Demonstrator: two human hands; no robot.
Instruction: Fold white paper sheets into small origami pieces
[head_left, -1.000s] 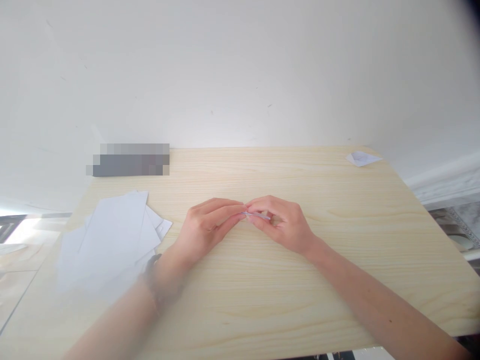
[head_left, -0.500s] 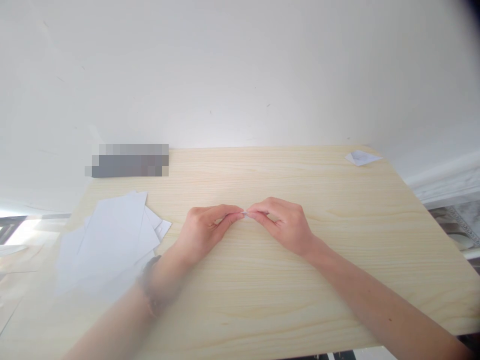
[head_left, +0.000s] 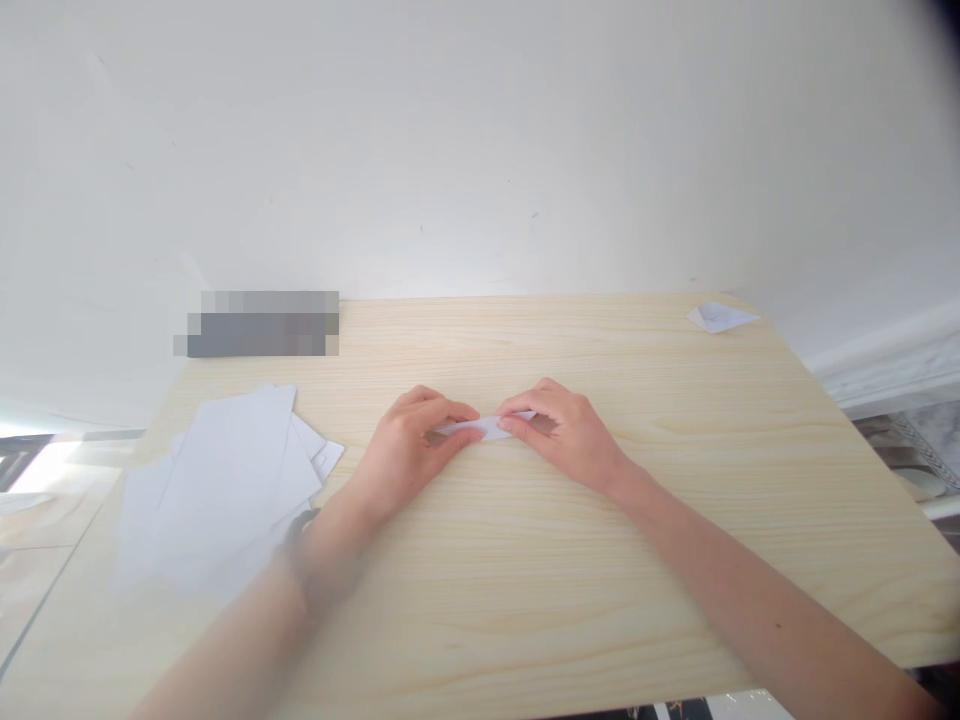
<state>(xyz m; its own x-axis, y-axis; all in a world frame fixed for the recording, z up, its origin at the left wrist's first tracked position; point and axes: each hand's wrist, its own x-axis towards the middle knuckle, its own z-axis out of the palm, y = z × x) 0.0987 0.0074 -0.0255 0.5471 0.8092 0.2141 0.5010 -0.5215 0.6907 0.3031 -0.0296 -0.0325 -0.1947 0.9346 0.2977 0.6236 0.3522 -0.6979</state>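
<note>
Pinched at either end by my left hand (head_left: pixel 409 447) and right hand (head_left: pixel 568 437), the small folded paper (head_left: pixel 484 427) sits low against the table (head_left: pixel 525 570), I judge for steadiness.

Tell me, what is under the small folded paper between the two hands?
Only the wooden table shows beneath the folded paper. The left hand and right hand cover its ends, so anything under those parts is hidden.

Most of the folded paper (head_left: pixel 486 428) hidden under fingertips (head_left: pixel 459 436), dark object (head_left: pixel 259 333) pixelated — unreadable, paper stack (head_left: pixel 217 480) blurred
</note>
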